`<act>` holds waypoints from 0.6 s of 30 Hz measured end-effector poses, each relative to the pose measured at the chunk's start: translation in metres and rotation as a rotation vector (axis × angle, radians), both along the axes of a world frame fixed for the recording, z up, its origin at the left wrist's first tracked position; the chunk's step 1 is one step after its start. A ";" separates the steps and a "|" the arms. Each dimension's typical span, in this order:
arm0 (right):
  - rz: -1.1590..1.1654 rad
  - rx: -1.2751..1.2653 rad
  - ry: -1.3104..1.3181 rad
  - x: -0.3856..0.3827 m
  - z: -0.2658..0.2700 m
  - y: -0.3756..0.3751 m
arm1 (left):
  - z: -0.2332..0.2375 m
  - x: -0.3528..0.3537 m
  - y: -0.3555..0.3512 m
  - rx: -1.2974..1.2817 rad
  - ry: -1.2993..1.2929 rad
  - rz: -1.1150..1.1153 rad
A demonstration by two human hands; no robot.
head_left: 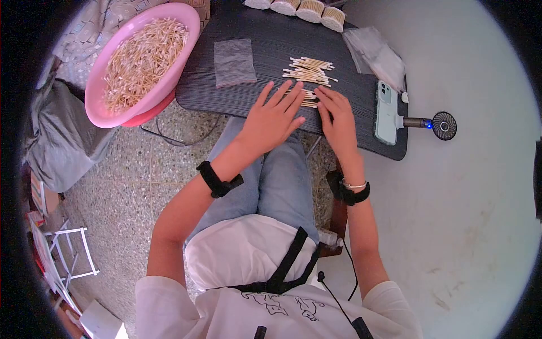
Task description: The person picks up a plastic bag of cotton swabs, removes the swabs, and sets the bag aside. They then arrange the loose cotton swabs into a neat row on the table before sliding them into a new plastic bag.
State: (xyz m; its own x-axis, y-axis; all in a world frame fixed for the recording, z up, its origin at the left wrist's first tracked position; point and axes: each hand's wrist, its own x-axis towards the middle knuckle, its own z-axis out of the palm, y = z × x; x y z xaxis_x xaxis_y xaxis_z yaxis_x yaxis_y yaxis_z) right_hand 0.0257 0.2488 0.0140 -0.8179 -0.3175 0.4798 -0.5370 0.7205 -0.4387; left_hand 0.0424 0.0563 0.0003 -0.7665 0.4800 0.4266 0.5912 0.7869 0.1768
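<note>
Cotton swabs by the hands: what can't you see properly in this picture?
Head view, the small cotton swab heap: mostly covered by the left hand and right hand, so whether the right hand grips any is hidden.
Head view, swab bundles: cut off by the top edge.
Head view, phone: lies back up, screen hidden.
Head view, swabs in the pink basin: too small to count.

No writing or label here is legible.
</note>
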 end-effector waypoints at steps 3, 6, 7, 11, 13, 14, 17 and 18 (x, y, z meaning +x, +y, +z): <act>-0.047 0.109 0.019 0.005 -0.006 -0.006 | -0.003 -0.002 0.007 -0.001 0.003 0.028; -0.055 0.182 0.040 0.004 -0.007 -0.006 | -0.004 -0.003 0.009 -0.006 0.016 0.044; -0.048 0.165 0.015 0.003 -0.006 -0.005 | -0.004 -0.004 0.010 -0.008 0.021 0.048; -0.016 0.063 -0.104 0.005 -0.004 -0.006 | -0.004 -0.005 0.005 -0.027 0.015 -0.007; -0.003 0.033 -0.139 0.008 -0.002 -0.007 | -0.003 -0.004 0.002 -0.036 0.013 -0.046; 0.002 0.036 -0.139 0.010 -0.002 -0.008 | -0.002 -0.005 0.000 -0.034 0.006 -0.074; 0.023 0.037 -0.141 0.011 -0.001 -0.006 | -0.001 -0.012 -0.006 -0.032 -0.011 -0.153; 0.032 0.036 -0.142 0.011 0.000 -0.006 | 0.000 -0.014 -0.008 -0.035 -0.010 -0.174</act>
